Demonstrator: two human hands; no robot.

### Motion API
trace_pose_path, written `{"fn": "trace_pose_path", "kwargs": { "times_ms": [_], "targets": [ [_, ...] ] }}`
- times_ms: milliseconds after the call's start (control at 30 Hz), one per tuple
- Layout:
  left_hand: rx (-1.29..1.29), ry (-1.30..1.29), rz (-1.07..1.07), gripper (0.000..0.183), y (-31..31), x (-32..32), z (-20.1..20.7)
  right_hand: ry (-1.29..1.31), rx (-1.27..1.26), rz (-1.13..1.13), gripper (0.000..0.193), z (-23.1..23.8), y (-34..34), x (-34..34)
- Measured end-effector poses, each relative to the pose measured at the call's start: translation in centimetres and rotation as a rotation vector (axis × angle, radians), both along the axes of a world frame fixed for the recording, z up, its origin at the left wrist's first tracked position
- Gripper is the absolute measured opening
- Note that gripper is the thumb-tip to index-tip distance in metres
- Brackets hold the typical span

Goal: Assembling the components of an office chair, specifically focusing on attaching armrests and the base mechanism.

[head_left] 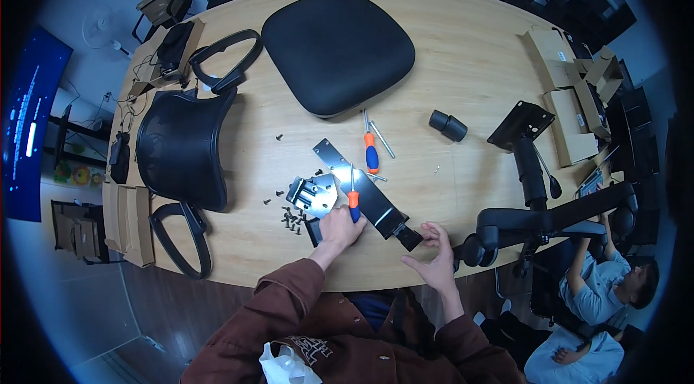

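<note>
My left hand is closed around the blue lower end of a screwdriver with an orange and blue handle. The shaft points away from me. Just left of it lies a silver metal bracket with black parts. A long flat bar, silver at its far end, runs diagonally to a black tip. Beside that tip my right hand is open, thumb and fingers apart, holding nothing. A second screwdriver lies farther off, next to a metal rod. Black screws are clustered left of my left hand.
A black seat cushion is at the far side. To the left are a mesh backrest and armrests. A wheeled chair base stands right, near a black cylinder and cardboard boxes. People sit at the lower right.
</note>
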State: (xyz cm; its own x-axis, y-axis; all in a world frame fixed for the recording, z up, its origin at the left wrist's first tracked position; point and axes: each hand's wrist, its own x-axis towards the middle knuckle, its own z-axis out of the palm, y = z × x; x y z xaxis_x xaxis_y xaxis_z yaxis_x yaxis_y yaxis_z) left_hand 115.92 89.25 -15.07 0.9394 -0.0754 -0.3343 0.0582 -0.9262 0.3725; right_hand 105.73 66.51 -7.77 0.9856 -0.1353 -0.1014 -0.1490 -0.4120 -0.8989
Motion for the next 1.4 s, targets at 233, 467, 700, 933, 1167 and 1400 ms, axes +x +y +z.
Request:
{"fn": "trace_pose_path", "kwargs": {
  "times_ms": [233, 467, 700, 933, 1167, 1400],
  "targets": [
    [-0.552, 0.122, 0.245, 0.032, 6.8, -3.4, 2.7, 0.029, 0.229, -0.068, 0.075, -2.3, -3.2, -2.3],
    [-1.042, 0.123, 0.595, 0.017, 11.2, -8.6, 4.0, 0.030, 0.333, -0.211, 0.029, -5.7, -1.5, 4.4],
    [-1.242, 0.118, 0.687, 0.023, 11.1, -11.6, 4.5, 0.032, 0.125, -0.069, 0.021, -8.0, 3.1, 15.6],
    [-1.230, 0.147, 0.726, 0.028, 10.0, -12.3, 6.6, 0.199, -0.283, -0.003, 0.046, -9.9, 5.3, 21.8],
    [-1.144, 0.059, 0.807, 0.027, 9.8, -12.0, 6.7, 0.241, -0.378, 0.055, 0.037, -10.5, 4.5, 21.8],
    [-0.811, -0.075, 0.857, 0.026, 13.4, -12.5, 1.6, -0.005, 0.617, -0.167, 0.023, -9.1, -0.8, 10.9]
  ]
}}
